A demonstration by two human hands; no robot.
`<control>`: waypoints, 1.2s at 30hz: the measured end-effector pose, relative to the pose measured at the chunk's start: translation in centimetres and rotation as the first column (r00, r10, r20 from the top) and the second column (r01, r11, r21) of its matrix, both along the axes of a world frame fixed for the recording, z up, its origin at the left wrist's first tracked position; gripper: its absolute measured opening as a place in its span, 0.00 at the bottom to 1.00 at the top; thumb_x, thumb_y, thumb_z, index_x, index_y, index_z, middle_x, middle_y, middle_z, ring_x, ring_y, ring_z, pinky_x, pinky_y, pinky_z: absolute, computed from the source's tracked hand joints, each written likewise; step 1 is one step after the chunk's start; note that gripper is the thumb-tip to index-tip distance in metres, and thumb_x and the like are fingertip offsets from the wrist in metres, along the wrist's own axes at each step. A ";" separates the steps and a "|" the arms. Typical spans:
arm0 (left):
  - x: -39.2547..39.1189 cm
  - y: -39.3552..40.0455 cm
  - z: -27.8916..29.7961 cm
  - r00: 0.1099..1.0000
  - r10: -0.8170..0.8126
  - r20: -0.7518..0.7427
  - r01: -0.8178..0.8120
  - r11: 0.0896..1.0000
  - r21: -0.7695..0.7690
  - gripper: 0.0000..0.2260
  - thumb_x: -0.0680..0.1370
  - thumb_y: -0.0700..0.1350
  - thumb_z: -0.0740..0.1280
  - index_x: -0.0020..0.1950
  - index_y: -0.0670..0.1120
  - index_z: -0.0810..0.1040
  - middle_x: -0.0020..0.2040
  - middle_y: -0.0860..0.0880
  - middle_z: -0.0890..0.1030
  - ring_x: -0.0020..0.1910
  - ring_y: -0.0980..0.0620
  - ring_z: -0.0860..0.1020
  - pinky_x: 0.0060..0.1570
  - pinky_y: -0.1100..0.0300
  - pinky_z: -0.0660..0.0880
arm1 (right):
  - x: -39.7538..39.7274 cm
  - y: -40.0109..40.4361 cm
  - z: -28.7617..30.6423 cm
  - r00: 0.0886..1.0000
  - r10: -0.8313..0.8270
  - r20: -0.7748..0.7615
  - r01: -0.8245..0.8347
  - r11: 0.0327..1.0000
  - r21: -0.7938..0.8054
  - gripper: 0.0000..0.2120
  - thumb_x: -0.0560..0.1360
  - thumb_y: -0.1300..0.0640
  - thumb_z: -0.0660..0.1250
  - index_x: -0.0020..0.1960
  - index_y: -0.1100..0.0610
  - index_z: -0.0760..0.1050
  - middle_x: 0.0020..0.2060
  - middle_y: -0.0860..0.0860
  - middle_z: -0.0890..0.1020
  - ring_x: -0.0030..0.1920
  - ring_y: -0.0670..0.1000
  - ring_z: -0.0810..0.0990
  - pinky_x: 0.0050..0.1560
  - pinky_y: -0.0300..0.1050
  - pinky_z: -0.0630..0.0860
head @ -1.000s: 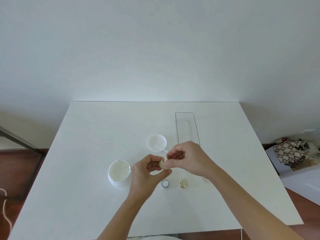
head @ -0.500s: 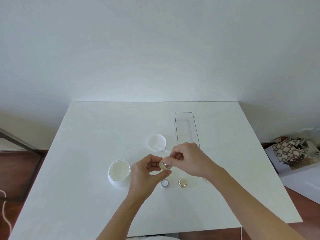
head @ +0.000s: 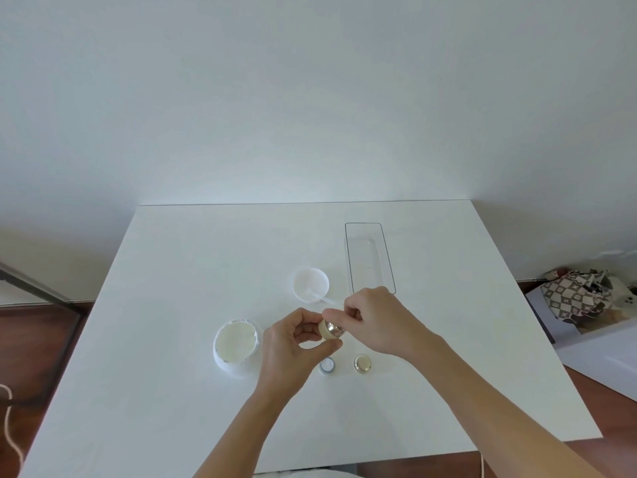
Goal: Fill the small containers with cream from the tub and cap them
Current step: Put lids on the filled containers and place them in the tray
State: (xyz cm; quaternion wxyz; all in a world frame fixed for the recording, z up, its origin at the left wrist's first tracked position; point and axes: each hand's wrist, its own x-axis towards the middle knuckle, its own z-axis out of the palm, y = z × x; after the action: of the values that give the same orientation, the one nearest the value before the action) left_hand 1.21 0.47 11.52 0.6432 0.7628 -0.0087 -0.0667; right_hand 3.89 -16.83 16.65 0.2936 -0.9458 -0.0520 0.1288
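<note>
**Both hands on one small jar above the table centre**

Left hand (head: 293,343), fingers and thumb curled, grips a small cream-coloured jar (head: 330,331) tilted on its side, its metallic mouth facing right. Right hand (head: 374,320) meets it at that mouth, fingertips pinched at the rim; whether they hold a cap or a tool cannot be told. Both hands hover just above the white table (head: 172,391).

Counted items: one open tub (head: 236,345) of cream, just left of the left hand; one round white lid (head: 310,283) lying inside-up beyond the hands, with one clear spatula (head: 324,298) resting on its near edge; two small containers on the table below the hands, one bluish-white (head: 326,365) and one gold-rimmed (head: 362,362), standing side by side and apart; one clear rectangular tray (head: 368,257) behind the right hand.

Open table surface extends broadly to the left, the far edge and the near edge. Table's right edge borders a floor with a patterned bag (head: 579,294) and white boards (head: 603,353).
</note>
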 end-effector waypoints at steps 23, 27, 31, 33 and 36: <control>0.5 -0.7 0.5 1.000 -0.013 -0.016 0.014 0.999 0.036 0.13 0.65 0.36 0.82 0.44 0.46 0.84 0.40 0.51 0.87 0.40 0.53 0.85 0.47 0.65 0.80 | -0.3 -0.8 0.5 0.999 0.023 -0.026 -0.020 0.995 0.094 0.17 0.72 0.41 0.68 0.40 0.56 0.79 0.35 0.47 0.82 0.40 0.45 0.77 0.45 0.40 0.71; 0.6 -0.6 0.6 1.000 -0.018 -0.018 0.018 0.999 0.034 0.13 0.65 0.36 0.82 0.45 0.46 0.84 0.40 0.51 0.87 0.41 0.53 0.85 0.47 0.64 0.80 | -0.7 -0.9 0.6 0.999 0.005 -0.037 -0.002 0.997 0.080 0.20 0.71 0.35 0.65 0.45 0.52 0.81 0.38 0.43 0.82 0.45 0.40 0.75 0.56 0.42 0.67; 0.5 -0.7 0.6 1.000 -0.014 -0.020 0.014 0.999 0.040 0.13 0.65 0.36 0.82 0.44 0.45 0.83 0.40 0.50 0.87 0.41 0.52 0.85 0.47 0.65 0.80 | -0.6 -1.2 0.7 0.997 0.059 -0.054 -0.053 0.991 0.120 0.13 0.70 0.40 0.70 0.45 0.49 0.81 0.40 0.42 0.83 0.47 0.40 0.78 0.62 0.49 0.68; 0.4 -0.9 0.6 1.000 -0.012 -0.020 0.013 0.999 0.045 0.13 0.65 0.36 0.82 0.44 0.46 0.83 0.40 0.50 0.87 0.41 0.53 0.85 0.47 0.66 0.80 | -0.6 -1.1 0.3 1.000 0.002 -0.026 0.001 0.994 0.110 0.17 0.71 0.39 0.68 0.40 0.53 0.80 0.36 0.46 0.82 0.44 0.44 0.78 0.58 0.46 0.69; 0.4 -0.9 0.5 1.000 -0.022 -0.014 0.023 0.998 0.054 0.14 0.64 0.36 0.82 0.45 0.47 0.84 0.40 0.52 0.87 0.41 0.54 0.85 0.47 0.66 0.80 | -0.7 -0.8 -0.3 0.999 -0.033 0.021 0.033 0.999 0.004 0.24 0.73 0.35 0.63 0.37 0.56 0.79 0.33 0.48 0.81 0.42 0.45 0.75 0.55 0.43 0.62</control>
State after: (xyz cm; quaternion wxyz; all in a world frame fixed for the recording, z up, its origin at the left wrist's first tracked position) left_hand 1.63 -0.43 12.05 0.6214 0.7794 -0.0110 -0.0793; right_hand 3.23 -17.68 16.33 0.2968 -0.9473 -0.0397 0.1140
